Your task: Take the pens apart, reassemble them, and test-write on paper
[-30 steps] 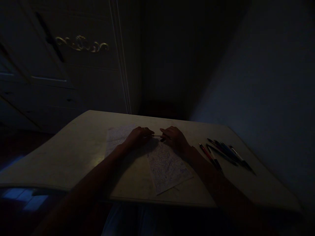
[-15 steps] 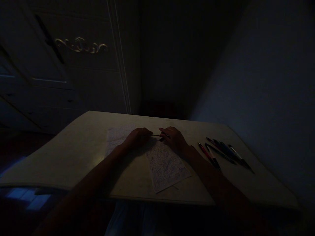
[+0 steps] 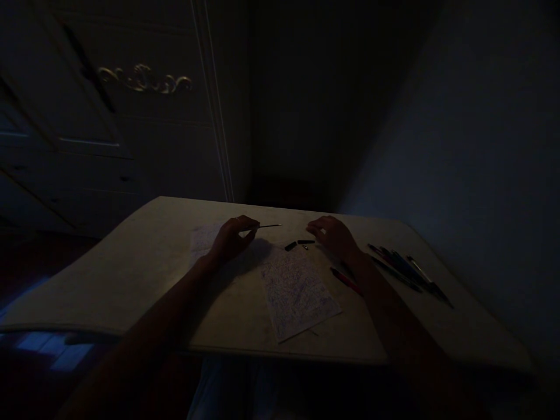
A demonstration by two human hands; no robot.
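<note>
Presently pinching a thin refill [image 3: 270,226] in the left hand [image 3: 231,236], tip toward the right hand [image 3: 335,234], over the tabletop [image 3: 109,280]; curling that right hand loosely near two short black pieces [image 3: 291,246], cannot tell whether around anything; too dim to tell solid from hollow there, or to name the tiny bit [image 3: 305,247] beside them; can see a cupboard [image 3: 170,151] cut off at the left, contents out of sight, plus scribbled paper [image 3: 297,294], another sheet [image 3: 203,237] partly behind the left hand, a red pen [image 3: 345,281] partly covered by the right forearm [image 3: 385,309], and bunched pens [image 3: 396,273] farther right.
</note>
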